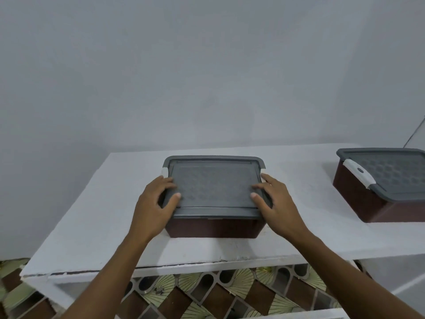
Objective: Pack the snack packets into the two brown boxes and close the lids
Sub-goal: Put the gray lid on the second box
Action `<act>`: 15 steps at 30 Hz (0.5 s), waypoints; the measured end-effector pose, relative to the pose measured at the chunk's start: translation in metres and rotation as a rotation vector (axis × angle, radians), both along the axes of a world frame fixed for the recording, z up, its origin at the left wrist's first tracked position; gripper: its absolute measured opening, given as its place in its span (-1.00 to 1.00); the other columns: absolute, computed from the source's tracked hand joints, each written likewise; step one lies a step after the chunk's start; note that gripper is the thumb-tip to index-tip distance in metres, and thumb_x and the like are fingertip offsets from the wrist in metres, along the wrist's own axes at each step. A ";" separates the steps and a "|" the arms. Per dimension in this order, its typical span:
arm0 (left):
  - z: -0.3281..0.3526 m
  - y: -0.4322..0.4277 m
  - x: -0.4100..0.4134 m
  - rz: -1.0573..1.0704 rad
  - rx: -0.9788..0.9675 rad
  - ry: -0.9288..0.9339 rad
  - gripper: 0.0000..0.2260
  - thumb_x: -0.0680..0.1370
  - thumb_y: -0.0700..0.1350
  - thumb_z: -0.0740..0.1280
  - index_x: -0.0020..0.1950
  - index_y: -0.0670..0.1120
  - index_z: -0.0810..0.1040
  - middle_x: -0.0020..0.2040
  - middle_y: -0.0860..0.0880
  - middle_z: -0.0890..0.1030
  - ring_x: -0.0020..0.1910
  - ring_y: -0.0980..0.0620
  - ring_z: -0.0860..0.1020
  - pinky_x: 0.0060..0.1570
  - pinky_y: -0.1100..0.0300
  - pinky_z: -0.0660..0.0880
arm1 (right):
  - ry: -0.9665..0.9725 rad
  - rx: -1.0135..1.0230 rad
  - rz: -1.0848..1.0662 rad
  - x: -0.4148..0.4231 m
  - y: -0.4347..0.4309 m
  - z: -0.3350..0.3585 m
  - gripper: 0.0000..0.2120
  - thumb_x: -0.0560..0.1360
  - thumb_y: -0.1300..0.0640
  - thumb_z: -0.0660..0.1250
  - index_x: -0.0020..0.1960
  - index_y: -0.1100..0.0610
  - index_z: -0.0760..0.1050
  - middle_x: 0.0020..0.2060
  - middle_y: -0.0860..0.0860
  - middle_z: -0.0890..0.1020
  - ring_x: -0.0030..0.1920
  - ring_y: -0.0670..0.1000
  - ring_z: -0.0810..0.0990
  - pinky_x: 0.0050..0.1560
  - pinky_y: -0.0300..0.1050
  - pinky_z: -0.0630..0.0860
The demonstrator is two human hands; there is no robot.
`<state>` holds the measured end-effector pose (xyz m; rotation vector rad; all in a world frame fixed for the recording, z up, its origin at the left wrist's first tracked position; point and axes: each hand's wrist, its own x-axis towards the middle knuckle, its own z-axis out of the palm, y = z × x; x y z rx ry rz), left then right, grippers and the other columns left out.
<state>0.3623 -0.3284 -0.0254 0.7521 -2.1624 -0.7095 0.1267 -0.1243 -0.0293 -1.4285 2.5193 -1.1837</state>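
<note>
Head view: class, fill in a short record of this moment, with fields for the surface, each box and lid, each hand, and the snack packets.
surface: white table
centre box: brown, grey lid lying on it
left hand: rests on that lid's left edge
right hand: rests on that lid's right edge
second box: brown, at the table's right, second lid on, white latch showing
snack packets: none in view

Left hand (153,203) and right hand (276,203) on grey lid (213,187), brown box (213,227) beneath
</note>
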 end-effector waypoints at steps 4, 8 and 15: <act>-0.003 0.005 -0.006 0.139 0.014 0.081 -0.66 0.50 0.09 0.27 0.15 -0.08 0.58 0.32 0.00 0.54 0.29 0.04 0.48 0.28 0.10 0.41 | 0.034 -0.077 -0.048 -0.001 -0.005 -0.004 -0.52 0.50 -0.25 0.13 0.27 0.00 0.46 0.40 -0.03 0.42 0.37 0.00 0.36 0.30 -0.08 0.35; -0.001 0.003 -0.019 0.160 0.013 0.086 -0.66 0.52 0.05 0.25 0.16 -0.11 0.60 0.30 -0.01 0.56 0.24 0.05 0.51 0.26 0.17 0.39 | 0.069 -0.160 -0.046 -0.013 -0.013 -0.003 -0.50 0.50 -0.23 0.11 0.24 0.08 0.50 0.29 0.03 0.54 0.25 0.05 0.50 0.23 -0.02 0.46; -0.005 -0.038 -0.062 0.191 0.025 0.122 -0.89 0.54 -0.22 0.36 0.04 -0.12 0.63 0.29 -0.02 0.58 0.24 -0.01 0.54 0.25 0.15 0.41 | 0.095 -0.186 -0.025 -0.056 -0.052 -0.001 -0.52 0.50 -0.17 0.09 0.19 0.12 0.53 0.23 0.03 0.58 0.19 0.02 0.53 0.16 -0.18 0.40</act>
